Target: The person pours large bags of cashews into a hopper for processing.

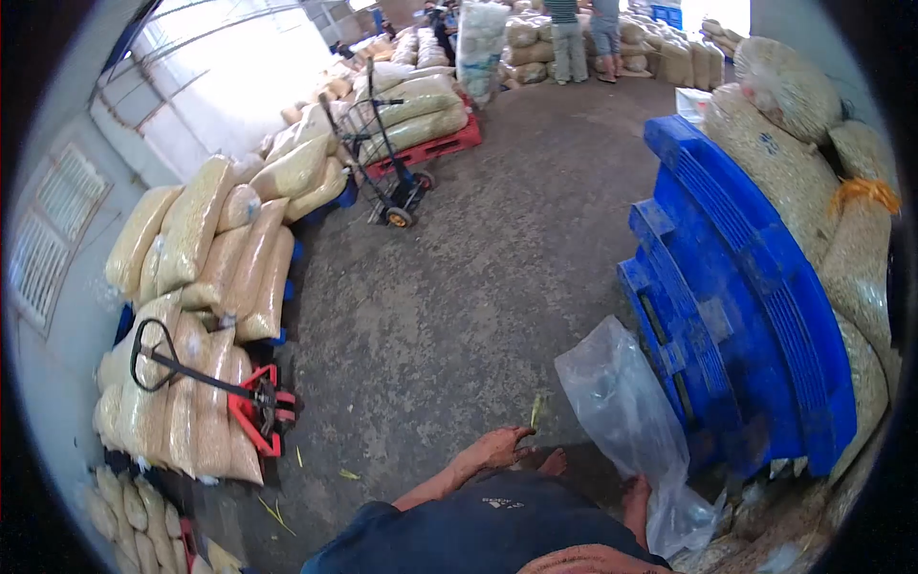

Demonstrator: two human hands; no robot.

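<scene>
In front of my dark shirt, my left hand (501, 447) reaches to the right, with finger and thumb close together. A thin yellow-green strip (536, 411) stands out from its fingertips, apparently pinched there. Low on the right, my right hand (635, 493) is at the left edge of a large clear plastic bag (622, 387) and appears to grip it; its fingers are hard to make out. The bag looks limp and stretches from beside the blue pallets to near my body. A bare foot (553, 462) shows just past my left hand.
Blue plastic pallets (755, 306) stand on edge at right, with filled sacks (779, 163) behind. Stacked sacks (196, 225), a red pallet jack (258, 407) and a hand truck (387, 182) line the left. Yellow strips (275, 517) lie on the floor. Several people are at the far end.
</scene>
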